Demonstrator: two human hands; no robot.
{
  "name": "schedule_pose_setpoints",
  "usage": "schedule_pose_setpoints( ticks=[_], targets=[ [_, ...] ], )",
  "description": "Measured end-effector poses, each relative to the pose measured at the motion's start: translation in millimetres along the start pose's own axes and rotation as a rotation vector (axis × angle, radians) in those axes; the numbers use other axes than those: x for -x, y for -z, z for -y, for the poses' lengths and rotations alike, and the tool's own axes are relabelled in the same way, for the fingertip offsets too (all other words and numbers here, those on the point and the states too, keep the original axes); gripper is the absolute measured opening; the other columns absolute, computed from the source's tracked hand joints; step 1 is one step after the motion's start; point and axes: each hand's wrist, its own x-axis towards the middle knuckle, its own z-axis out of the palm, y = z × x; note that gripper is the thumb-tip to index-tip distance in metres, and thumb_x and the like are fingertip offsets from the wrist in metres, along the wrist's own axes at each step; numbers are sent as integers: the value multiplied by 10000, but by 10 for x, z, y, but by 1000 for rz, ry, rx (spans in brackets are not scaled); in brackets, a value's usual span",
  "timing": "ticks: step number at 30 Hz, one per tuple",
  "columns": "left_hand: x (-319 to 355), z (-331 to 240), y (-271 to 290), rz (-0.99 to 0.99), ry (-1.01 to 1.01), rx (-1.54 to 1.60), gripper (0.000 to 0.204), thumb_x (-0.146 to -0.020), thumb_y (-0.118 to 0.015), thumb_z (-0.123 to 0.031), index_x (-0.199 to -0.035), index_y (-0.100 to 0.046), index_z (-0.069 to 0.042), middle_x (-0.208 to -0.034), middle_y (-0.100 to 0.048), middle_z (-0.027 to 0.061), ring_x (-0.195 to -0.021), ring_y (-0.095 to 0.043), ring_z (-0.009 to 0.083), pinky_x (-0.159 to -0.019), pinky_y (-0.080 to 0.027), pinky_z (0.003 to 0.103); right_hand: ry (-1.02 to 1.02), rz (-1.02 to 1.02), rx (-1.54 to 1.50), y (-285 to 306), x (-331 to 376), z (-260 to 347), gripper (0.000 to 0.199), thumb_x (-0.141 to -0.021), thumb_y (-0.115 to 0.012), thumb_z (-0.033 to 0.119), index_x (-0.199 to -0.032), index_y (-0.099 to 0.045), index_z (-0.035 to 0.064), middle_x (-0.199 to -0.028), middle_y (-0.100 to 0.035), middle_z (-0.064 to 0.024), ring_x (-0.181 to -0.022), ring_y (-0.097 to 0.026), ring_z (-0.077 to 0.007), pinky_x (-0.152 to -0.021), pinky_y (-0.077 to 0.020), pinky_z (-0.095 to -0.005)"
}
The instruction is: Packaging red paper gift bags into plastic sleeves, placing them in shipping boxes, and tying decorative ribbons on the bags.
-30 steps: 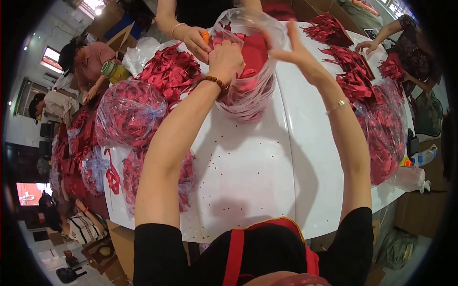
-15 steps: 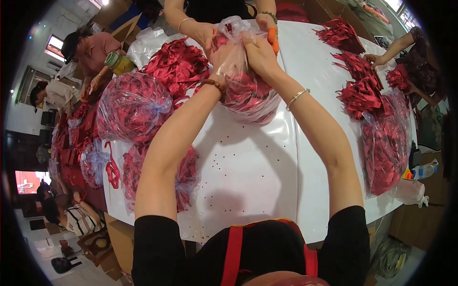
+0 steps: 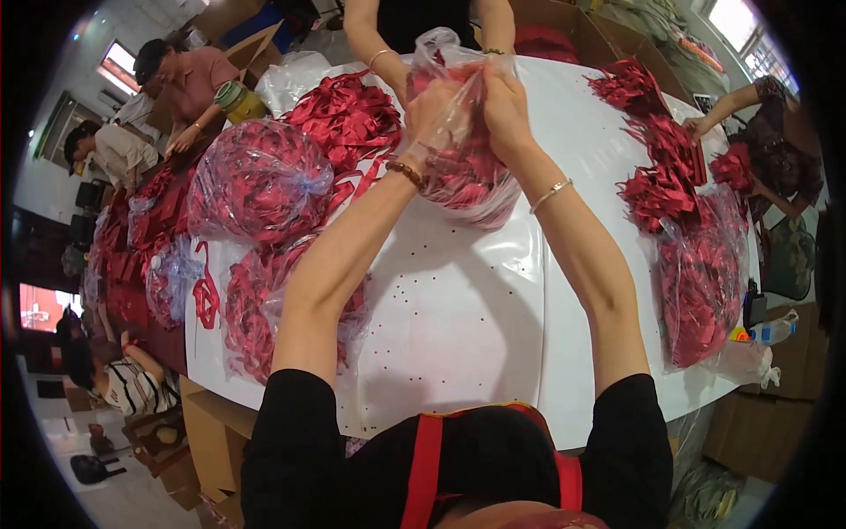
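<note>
A clear plastic bag (image 3: 467,181) stuffed with red ribbon pieces rests on the white table (image 3: 458,326) in front of me. My left hand (image 3: 429,115) and my right hand (image 3: 504,104) both pinch the gathered neck of this bag, close together above the filling. The loose bag top sticks up past my fingers. A bead bracelet sits on my left wrist, a thin bangle on my right.
Tied bags of red ribbons (image 3: 257,181) lie at my left, another filled bag (image 3: 701,282) at the right edge. Loose red ribbons (image 3: 348,115) are heaped at the far left and far right. A person (image 3: 423,26) stands across the table; others work at the sides.
My hands have come together from the wide bag mouth and now squeeze the neck closed. The bag has settled lower on the table.
</note>
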Motion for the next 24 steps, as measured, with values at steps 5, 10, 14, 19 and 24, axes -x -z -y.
schedule_pose_setpoints(
  ticks=[5, 10, 14, 19, 24],
  targets=[
    [150, 74, 204, -179, -363, -44, 238, -757, -539, -280, -729, -590, -49, -762, -576, 139, -709, -581, 328, -595, -463, 420, -89, -47, -259, -93, 242, 335, 321, -930, -364, 239, -861, -578, 8, -830, -602, -77, -768, -545, -136, -715, -426, -251],
    [461, -325, 953, -235, -680, 65, 170, -688, -566, -216, -633, -557, -56, -686, -570, 112, -648, -570, 285, -548, -449, 378, -73, -43, -288, -319, 668, 1053, 289, -920, -345, 173, -869, -583, 16, -801, -586, -53, -735, -528, -106, -679, -425, -247],
    [949, -631, 1181, -352, -510, 135, 204, -728, -594, -249, -683, -559, -53, -578, -515, 76, -536, -531, 236, -492, -414, 315, -39, -18, -213, -384, 1137, 1310, 287, -923, -372, 211, -939, -552, -11, -878, -576, -56, -803, -526, -116, -738, -419, -247],
    [1703, -525, 1299, -217, -242, 358, 248, -718, -561, -270, -654, -546, -31, -647, -533, 166, -632, -538, 329, -543, -402, 407, -217, 22, -60, -519, 1935, 1375, 279, -912, -365, 181, -867, -569, -3, -832, -574, -42, -747, -514, -115, -681, -391, -230],
    [2419, -137, 1115, -120, 84, 370, 321, -804, -513, -286, -667, -527, 3, -684, -536, 199, -637, -508, 378, -556, -376, 425, -146, 212, 442, -438, 2562, 823, 371, -898, -385, 315, -820, -531, -17, -778, -562, -185, -723, -511, -287, -688, -385, -373]
  ],
)
